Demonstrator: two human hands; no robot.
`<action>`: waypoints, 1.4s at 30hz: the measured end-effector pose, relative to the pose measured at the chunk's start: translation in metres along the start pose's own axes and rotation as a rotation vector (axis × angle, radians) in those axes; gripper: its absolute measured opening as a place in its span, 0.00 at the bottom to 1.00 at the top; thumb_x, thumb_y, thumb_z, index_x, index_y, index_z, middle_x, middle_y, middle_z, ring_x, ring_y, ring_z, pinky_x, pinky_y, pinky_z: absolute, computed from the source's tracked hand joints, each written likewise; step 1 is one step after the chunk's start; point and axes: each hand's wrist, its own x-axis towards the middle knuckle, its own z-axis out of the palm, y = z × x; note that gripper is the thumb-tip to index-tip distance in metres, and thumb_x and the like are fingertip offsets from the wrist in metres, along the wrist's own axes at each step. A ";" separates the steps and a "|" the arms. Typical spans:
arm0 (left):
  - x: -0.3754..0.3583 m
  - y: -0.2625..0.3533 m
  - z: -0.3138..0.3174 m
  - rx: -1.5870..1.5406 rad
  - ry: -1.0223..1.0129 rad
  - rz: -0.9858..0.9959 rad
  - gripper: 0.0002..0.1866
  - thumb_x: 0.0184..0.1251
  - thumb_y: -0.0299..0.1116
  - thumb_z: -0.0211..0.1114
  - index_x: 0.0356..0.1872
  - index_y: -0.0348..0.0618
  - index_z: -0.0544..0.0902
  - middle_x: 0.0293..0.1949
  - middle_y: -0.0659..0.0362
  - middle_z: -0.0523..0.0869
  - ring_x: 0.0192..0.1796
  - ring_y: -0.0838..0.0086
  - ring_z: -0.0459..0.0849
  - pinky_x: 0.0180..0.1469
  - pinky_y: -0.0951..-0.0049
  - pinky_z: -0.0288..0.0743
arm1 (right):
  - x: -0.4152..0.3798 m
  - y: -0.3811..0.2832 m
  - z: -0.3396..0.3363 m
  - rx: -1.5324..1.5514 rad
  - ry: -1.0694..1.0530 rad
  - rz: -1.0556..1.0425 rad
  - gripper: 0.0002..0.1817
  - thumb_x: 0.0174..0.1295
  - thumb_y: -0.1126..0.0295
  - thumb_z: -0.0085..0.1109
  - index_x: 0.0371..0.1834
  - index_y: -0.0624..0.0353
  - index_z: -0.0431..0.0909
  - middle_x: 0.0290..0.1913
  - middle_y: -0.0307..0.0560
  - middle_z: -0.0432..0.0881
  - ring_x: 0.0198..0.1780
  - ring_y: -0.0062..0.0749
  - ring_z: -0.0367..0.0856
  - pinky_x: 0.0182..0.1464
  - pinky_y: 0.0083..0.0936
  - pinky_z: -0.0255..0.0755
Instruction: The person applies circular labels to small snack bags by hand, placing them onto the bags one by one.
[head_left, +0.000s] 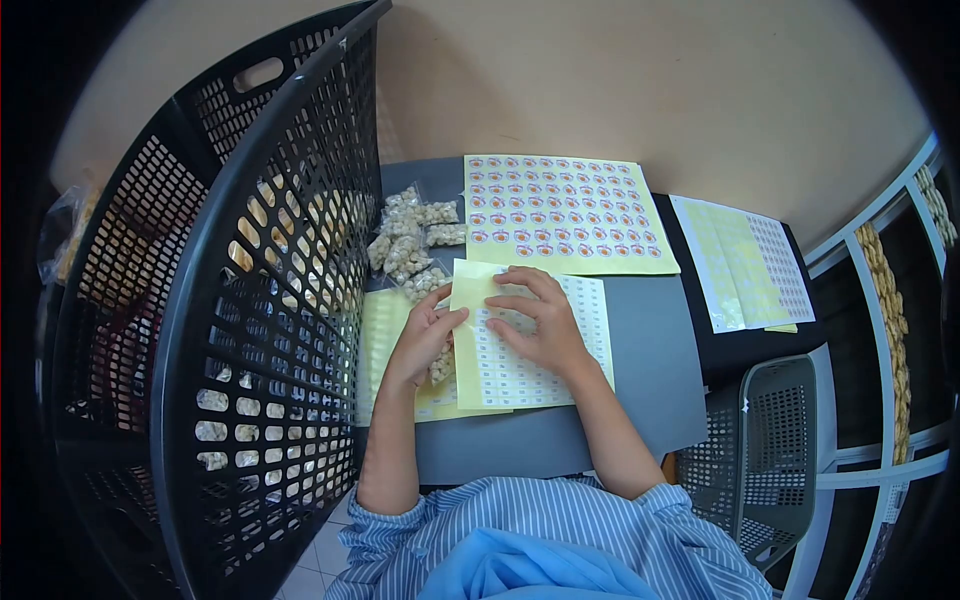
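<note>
A pale yellow sheet of small stickers lies in front of me on the grey table. My left hand is closed at the sheet's left edge, thumb at the margin and the other fingers partly hidden. My right hand rests over the sheet's upper part with its fingers spread. Below my left hand, a small clear bag of pale pieces shows in part. More such bags are heaped just beyond it. Another yellow sheet lies partly underneath on the left.
A large sheet of round orange-and-white stickers lies at the back. A tall black basket walls off the left side, with bags inside. Right are more sticker sheets, a dark green basket and a metal rack.
</note>
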 end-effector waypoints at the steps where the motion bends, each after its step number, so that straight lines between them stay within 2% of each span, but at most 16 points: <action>1: -0.001 0.000 0.002 -0.003 0.026 -0.006 0.24 0.61 0.30 0.56 0.58 0.36 0.63 0.34 0.59 0.82 0.32 0.83 0.79 0.34 0.84 0.70 | 0.000 0.000 0.001 0.000 0.000 0.000 0.11 0.42 0.71 0.66 0.32 0.52 0.83 0.45 0.43 0.77 0.54 0.40 0.71 0.56 0.35 0.64; 6: -0.002 0.002 0.004 0.029 0.052 -0.030 0.24 0.61 0.32 0.57 0.57 0.35 0.63 0.35 0.57 0.83 0.36 0.81 0.80 0.38 0.81 0.71 | -0.001 -0.004 0.004 -0.043 0.002 -0.016 0.12 0.43 0.73 0.66 0.34 0.52 0.83 0.44 0.42 0.77 0.50 0.37 0.74 0.53 0.33 0.67; 10: 0.000 -0.001 0.004 0.019 0.084 0.064 0.25 0.59 0.28 0.59 0.57 0.35 0.62 0.33 0.56 0.82 0.34 0.81 0.80 0.36 0.82 0.72 | -0.002 -0.005 0.007 0.030 -0.006 0.009 0.13 0.44 0.75 0.65 0.36 0.52 0.82 0.42 0.43 0.77 0.44 0.36 0.77 0.47 0.30 0.72; 12: -0.001 -0.001 0.005 0.068 0.097 0.097 0.27 0.59 0.27 0.60 0.58 0.36 0.61 0.32 0.57 0.82 0.33 0.82 0.80 0.35 0.83 0.72 | -0.002 -0.007 0.007 0.039 -0.049 0.040 0.11 0.46 0.74 0.62 0.35 0.53 0.80 0.40 0.44 0.77 0.37 0.33 0.79 0.41 0.28 0.73; 14: -0.002 -0.001 0.006 0.084 0.116 0.207 0.30 0.58 0.24 0.59 0.61 0.37 0.57 0.29 0.58 0.82 0.32 0.82 0.79 0.33 0.85 0.71 | -0.002 -0.006 0.007 0.013 -0.062 0.029 0.11 0.46 0.74 0.62 0.35 0.52 0.80 0.39 0.42 0.77 0.36 0.32 0.79 0.40 0.28 0.72; 18: -0.001 -0.005 0.008 0.117 0.148 0.246 0.33 0.58 0.23 0.58 0.64 0.39 0.52 0.27 0.59 0.81 0.32 0.84 0.78 0.33 0.86 0.69 | -0.001 -0.005 0.004 -0.097 -0.082 -0.043 0.09 0.45 0.74 0.62 0.32 0.52 0.80 0.37 0.40 0.78 0.33 0.31 0.78 0.37 0.27 0.72; 20: 0.001 -0.008 0.005 0.287 0.153 0.297 0.36 0.59 0.23 0.58 0.66 0.41 0.48 0.28 0.59 0.81 0.31 0.85 0.76 0.33 0.86 0.67 | -0.001 -0.003 0.005 -0.093 -0.066 -0.059 0.09 0.44 0.74 0.63 0.31 0.53 0.80 0.36 0.40 0.79 0.33 0.32 0.78 0.37 0.27 0.72; 23: 0.001 -0.010 0.006 0.328 0.176 0.317 0.38 0.59 0.23 0.58 0.67 0.43 0.46 0.28 0.59 0.81 0.30 0.85 0.75 0.33 0.86 0.66 | -0.001 -0.001 0.006 -0.080 -0.028 -0.095 0.07 0.43 0.74 0.64 0.28 0.54 0.80 0.33 0.40 0.79 0.33 0.32 0.78 0.36 0.27 0.71; 31: -0.001 -0.007 0.010 0.244 0.176 0.268 0.38 0.59 0.23 0.58 0.67 0.42 0.46 0.27 0.59 0.81 0.29 0.85 0.75 0.32 0.86 0.66 | 0.000 0.000 0.006 -0.049 0.005 -0.130 0.06 0.42 0.75 0.64 0.25 0.56 0.79 0.32 0.40 0.79 0.33 0.34 0.78 0.36 0.28 0.71; 37: -0.001 -0.006 0.009 0.252 0.164 0.242 0.38 0.59 0.24 0.59 0.67 0.40 0.47 0.27 0.61 0.80 0.28 0.85 0.75 0.31 0.86 0.66 | 0.000 -0.001 0.004 0.001 -0.086 -0.062 0.06 0.44 0.76 0.62 0.26 0.59 0.75 0.32 0.41 0.77 0.33 0.36 0.77 0.37 0.30 0.71; 39: 0.000 -0.007 0.006 0.240 0.160 0.227 0.38 0.59 0.24 0.60 0.66 0.39 0.47 0.27 0.61 0.80 0.28 0.85 0.75 0.32 0.86 0.66 | 0.001 -0.003 0.001 0.140 -0.139 0.084 0.07 0.46 0.77 0.60 0.28 0.59 0.73 0.33 0.44 0.76 0.35 0.39 0.77 0.39 0.30 0.70; 41: -0.001 -0.009 0.004 0.479 0.244 0.280 0.38 0.58 0.28 0.61 0.66 0.38 0.48 0.28 0.61 0.80 0.32 0.84 0.75 0.33 0.85 0.67 | 0.001 0.000 0.000 0.178 -0.154 0.116 0.07 0.47 0.77 0.59 0.30 0.60 0.73 0.33 0.45 0.76 0.36 0.39 0.77 0.40 0.29 0.70; 42: -0.002 -0.009 0.003 0.477 0.244 0.281 0.38 0.58 0.28 0.61 0.66 0.38 0.48 0.28 0.61 0.80 0.32 0.84 0.75 0.33 0.85 0.67 | 0.001 0.002 0.000 0.213 -0.170 0.149 0.07 0.48 0.77 0.58 0.31 0.61 0.72 0.33 0.46 0.76 0.36 0.40 0.77 0.40 0.29 0.71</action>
